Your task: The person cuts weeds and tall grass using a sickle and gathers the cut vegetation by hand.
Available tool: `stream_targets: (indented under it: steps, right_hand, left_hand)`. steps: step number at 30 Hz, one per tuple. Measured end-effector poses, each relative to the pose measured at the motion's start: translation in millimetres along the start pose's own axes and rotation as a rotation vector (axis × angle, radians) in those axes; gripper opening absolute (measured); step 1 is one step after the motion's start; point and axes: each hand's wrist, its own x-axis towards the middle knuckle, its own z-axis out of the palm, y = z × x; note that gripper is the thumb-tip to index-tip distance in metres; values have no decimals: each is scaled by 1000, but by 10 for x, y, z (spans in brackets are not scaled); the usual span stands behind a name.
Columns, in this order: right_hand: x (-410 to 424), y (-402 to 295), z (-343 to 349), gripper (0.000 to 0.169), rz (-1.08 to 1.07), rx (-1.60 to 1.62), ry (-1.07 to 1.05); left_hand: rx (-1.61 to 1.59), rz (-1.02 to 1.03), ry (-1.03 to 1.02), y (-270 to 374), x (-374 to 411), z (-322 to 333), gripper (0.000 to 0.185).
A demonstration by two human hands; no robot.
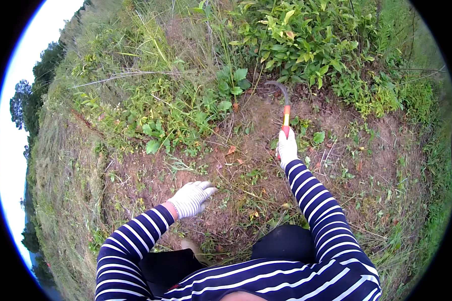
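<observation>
My right hand (287, 146), in a white knit glove, grips the red and yellow handle of a sickle (286, 118). Its curved grey blade reaches away from me and hooks left, close to the ground at the foot of a leafy green shrub (297, 45). My left hand (192, 198), also in a white glove, hovers over the bare soil with fingers loosely extended. Nothing shows in it, though its palm side is hidden. Broad-leaved weeds (231, 81) grow just left of the blade tip.
Reddish-brown soil (260, 113) strewn with cut stems and dry leaves lies before me. Tall grass and weeds (135, 94) stand ahead and to the left. A long dry stalk (116, 77) leans across them. My dark-clad knees (284, 242) are bent at the bottom.
</observation>
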Motion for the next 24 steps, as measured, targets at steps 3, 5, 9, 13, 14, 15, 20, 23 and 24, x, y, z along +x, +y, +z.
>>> stream_targets:
  steps: [3, 5, 9, 13, 14, 15, 20, 23, 24]
  right_hand:
    - [727, 60, 242, 56, -187, -289, 71]
    - [938, 20, 512, 59, -298, -380, 195]
    - [1389, -50, 805, 47, -23, 438, -90]
    - [1079, 131, 1033, 60, -433, -799, -128]
    - [1024, 199, 909, 67, -506, -874, -142]
    - [995, 249, 794, 68, -460, -877, -165]
    - [1346, 324, 506, 61, -591, -626, -48]
    - [1600, 166, 503, 57, -210, -155, -70]
    - [1526, -69, 505, 56, 15, 8, -114]
  left_hand:
    - [76, 178, 149, -131, 1088, -355, 54]
    - [128, 236, 235, -199, 1716, -525, 52]
    - [190, 348, 459, -273, 2791, -871, 46]
    - [690, 278, 504, -938, 3352, -1218, 56]
    - [865, 159, 456, -1094, 3491, -1352, 64]
    - [987, -42, 275, -1094, 3540, -1554, 73]
    - [1025, -616, 30, -1771, 3517, -2049, 102]
    - [780, -636, -5, -1838, 3467, -1964, 102]
    - [724, -603, 23, -1787, 3443, -1943, 82]
